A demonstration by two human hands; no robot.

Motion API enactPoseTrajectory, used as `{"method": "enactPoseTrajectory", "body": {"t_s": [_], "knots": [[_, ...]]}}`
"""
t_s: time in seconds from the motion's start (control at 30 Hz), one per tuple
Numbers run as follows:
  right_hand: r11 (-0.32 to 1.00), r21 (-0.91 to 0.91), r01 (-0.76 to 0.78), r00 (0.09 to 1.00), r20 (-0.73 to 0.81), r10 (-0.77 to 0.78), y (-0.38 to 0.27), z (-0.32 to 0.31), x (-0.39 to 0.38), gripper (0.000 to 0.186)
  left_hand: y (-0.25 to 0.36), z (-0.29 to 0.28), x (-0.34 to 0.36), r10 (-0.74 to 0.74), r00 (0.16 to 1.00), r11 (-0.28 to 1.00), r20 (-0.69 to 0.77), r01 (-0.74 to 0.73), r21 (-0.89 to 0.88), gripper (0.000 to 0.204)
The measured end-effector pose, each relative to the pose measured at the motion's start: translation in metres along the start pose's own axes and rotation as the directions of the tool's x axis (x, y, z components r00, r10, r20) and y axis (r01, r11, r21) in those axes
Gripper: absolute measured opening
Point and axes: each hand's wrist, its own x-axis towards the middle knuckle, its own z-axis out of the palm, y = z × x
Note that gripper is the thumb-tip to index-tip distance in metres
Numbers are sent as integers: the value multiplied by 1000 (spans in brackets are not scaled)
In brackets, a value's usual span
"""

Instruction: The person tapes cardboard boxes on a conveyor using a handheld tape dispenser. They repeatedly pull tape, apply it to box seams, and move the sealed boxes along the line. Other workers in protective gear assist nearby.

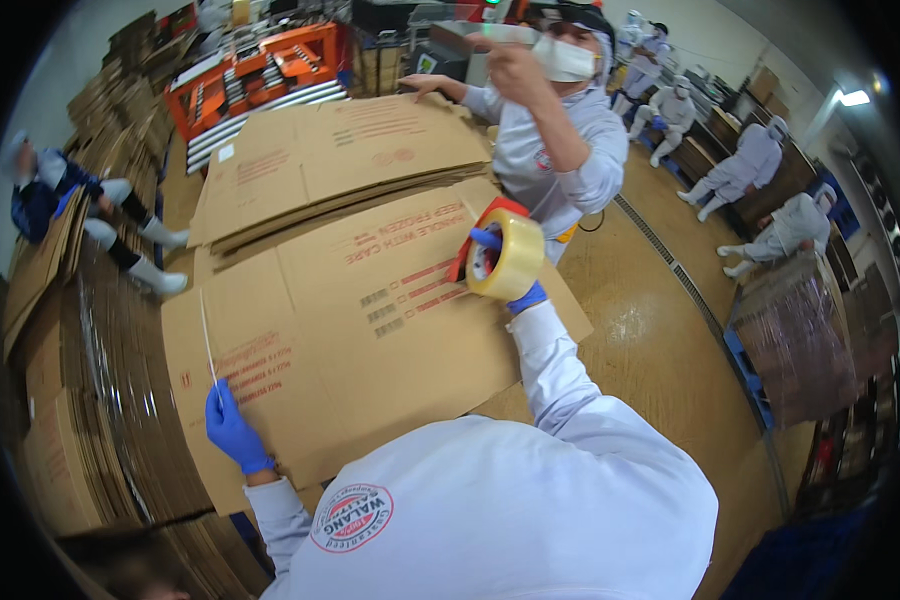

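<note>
My left hand (232, 432), in a blue glove, pinches a thin white strip (208, 340) at the left part of a flat printed cardboard sheet (370, 370). My right hand (522, 294), also gloved blue, grips a red tape dispenser (467, 245) with a wide roll of yellowish tape (515, 258), over the sheet's right end. Much of that hand is hidden behind the roll. A second pile of flattened cartons (340, 150) lies just beyond. A masked co-worker (560, 140) stands there, one bare hand on that pile, the other raised.
An orange roller conveyor (250, 80) is behind the piles. Tall carton stacks (100, 410) line the left, where a person (40, 190) sits. Several white-suited people (760, 160) are along the right, beside a wrapped pallet load (800, 330). A floor drain (670, 260) crosses the floor.
</note>
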Motion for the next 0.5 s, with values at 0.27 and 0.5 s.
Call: {"method": "enactPoseTrajectory", "body": {"t_s": [0.27, 0.5], "knots": [[671, 317, -670, 736, 171, 655, 38, 1, -90, 39, -4, 8, 3, -1, 999, 998, 54, 4, -60, 25], [-130, 851, -508, 324, 328, 887, -24, -25, -60, 37, -7, 10, 2, 69, 997, 998, 23, -69, 8, 23]]}}
